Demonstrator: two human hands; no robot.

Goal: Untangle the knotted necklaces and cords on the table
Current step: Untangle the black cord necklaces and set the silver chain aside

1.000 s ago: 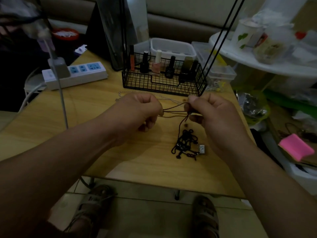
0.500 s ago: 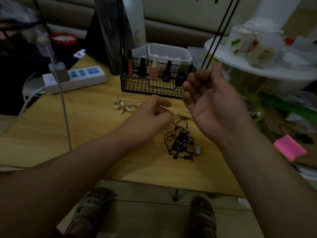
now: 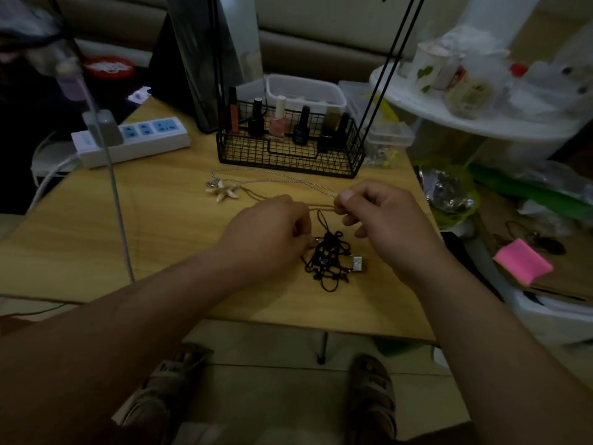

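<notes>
Worktop: pale wooden worktop (image 3: pixel 144 239), dim room.
Basket: black wire basket (image 3: pixel 288 163) at the back holds upright nail-polish bottles (image 3: pixel 276 123).
Tangle: knotted black cord tangle (image 3: pixel 330 255) lies between the hands.
Left grip: left hand (image 3: pixel 269 232) curled beside it; hold hidden.
Right grip: right hand (image 3: pixel 388 220) pinches thin tan cord (image 3: pixel 322 206).

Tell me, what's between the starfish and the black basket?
A thin silver chain lies between the starfish pendant and the wire basket, seen in the head view.
</notes>
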